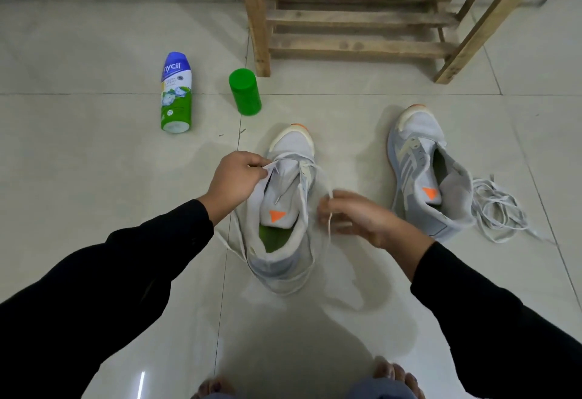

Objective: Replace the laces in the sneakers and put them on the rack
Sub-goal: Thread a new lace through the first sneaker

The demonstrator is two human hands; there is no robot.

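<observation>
Leftmost, well left of the grey-and-white mesh sneaker [283, 241] on the tiled floor [94, 162], lie a blue-green spray can [176, 93] and a green plastic cap [245, 91]. At that sneaker's left eyelets the left hand [236, 178] pinches the flat white lace [227, 245]. On its right side the right hand [352, 219], fingers curled, pinches another strand. The strands probably want evening and flattening before they cross. Right of it lie the matching sneaker [425, 172] and a loose lace heap [497, 209].

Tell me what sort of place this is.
Likely a floor at home, perhaps an entryway: glossy pale floor tiles, a rough wooden rack by the wall, and sneakers and a bottle set directly on the floor.
</observation>
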